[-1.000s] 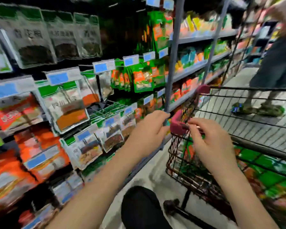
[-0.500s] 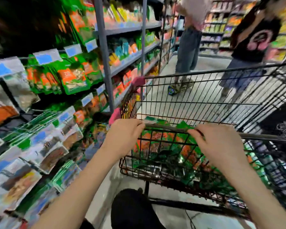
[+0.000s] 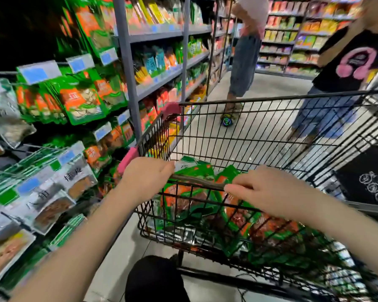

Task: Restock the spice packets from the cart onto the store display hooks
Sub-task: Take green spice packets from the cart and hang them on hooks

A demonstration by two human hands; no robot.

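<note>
The fingers (image 3: 165, 168) of the left hand (image 3: 147, 178) are curled over the near top bar of the cart (image 3: 196, 181) and grip it, just beside a pink corner guard (image 3: 128, 158). The fingers of the right hand (image 3: 268, 192) are curled over the same bar further to the right and hold it as well. The two hands are apart, with a bare piece of bar between them.

Below the bar, inside the wire basket, lies a loose heap of green and orange spice packets (image 3: 271, 231), some of them overlapping.

To the left of the cart, close to its side, is the display with hanging packets (image 3: 81, 103) in several rows, green ones above and silver ones lower, with blue price tags (image 3: 38, 73) in front of them. Beyond these stand grey shelves (image 3: 159, 33) full of goods.

Ahead in the aisle are two persons: one in a black shirt (image 3: 347, 62) near the far right corner of the cart, the other (image 3: 244, 62) further away.
</note>
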